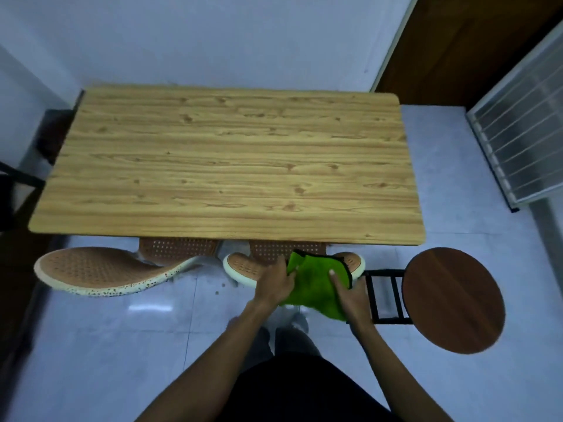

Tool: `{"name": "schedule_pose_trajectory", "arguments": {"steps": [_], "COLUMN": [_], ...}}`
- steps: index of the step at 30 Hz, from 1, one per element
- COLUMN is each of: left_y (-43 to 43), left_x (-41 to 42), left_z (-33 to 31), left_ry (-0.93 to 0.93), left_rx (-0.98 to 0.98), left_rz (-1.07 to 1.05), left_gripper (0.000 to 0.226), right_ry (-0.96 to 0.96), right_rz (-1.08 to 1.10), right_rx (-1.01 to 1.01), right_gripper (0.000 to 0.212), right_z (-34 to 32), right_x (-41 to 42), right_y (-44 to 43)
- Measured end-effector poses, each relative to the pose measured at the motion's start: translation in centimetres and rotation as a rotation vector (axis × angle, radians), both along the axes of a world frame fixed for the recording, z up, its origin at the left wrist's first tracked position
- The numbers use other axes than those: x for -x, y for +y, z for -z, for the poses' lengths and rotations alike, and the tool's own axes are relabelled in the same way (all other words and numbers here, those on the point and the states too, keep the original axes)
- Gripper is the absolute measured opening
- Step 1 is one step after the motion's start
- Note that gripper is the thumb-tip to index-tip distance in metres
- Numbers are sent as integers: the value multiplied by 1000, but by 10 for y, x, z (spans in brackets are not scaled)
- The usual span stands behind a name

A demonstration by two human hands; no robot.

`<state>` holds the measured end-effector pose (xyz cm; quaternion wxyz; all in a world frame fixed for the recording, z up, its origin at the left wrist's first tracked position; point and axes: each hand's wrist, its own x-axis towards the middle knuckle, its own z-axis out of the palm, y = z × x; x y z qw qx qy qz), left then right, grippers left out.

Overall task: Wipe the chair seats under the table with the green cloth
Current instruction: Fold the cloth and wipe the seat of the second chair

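Where pale floor tiles point(122, 345) meet white walls point(213, 35), a wooden table point(225, 159) stands.

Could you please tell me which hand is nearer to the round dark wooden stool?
Right. The right hand, gripping the green cloth, is beside the round dark wooden stool; the left hand is farther, across the cloth.

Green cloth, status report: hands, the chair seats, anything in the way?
Left hand and right hand both gripping green cloth, held over right chair. Left chair untouched. Seats tucked under table; round stool close alongside.
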<state>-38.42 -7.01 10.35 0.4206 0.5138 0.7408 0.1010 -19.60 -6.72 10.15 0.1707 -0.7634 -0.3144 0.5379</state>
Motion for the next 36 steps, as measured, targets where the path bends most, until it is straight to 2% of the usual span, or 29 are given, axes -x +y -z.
{"name": "schedule_pose_trajectory", "arguments": {"steps": [2, 6, 10, 15, 20, 23, 27, 31, 36], "left_y": [-7, -21, -30, -47, -67, -83, -103, -114, -123], "left_x": [0, 12, 44, 107, 185, 245, 319, 379, 428], "left_z": [-5, -18, -36, -51, -48, -40, -40, -45, -36], "left_ry": [-57, -30, 21, -13, -49, -53, -67, -50, -49], "left_rx": [-60, -226, -347, -427, -484, -502, -500, -503, -470], "left_rz": [-71, -117, -188, -273, -285, -235, -159, -77, -14], "left_gripper": [20, 16, 23, 22, 15, 12, 9, 11, 13], "right_ry": [-93, -272, -214, 34, 137, 200, 284, 312, 197], "right_rz": [-102, -255, -251, -267, -266, -193, -50, 67, 58], "right_rx": [15, -115, -314, -427, -414, -378, -285, -230, -236], "right_gripper": [56, 47, 38, 19, 32, 39, 30, 25, 27], "right_z": [-4, -21, -43, -61, -59, -59, -60, -63, -59], "right_x": [6, 23, 57, 113, 182, 235, 304, 360, 413], "right_y": [-9, -22, -27, -25, -46, -73, -106, -130, -148]}}
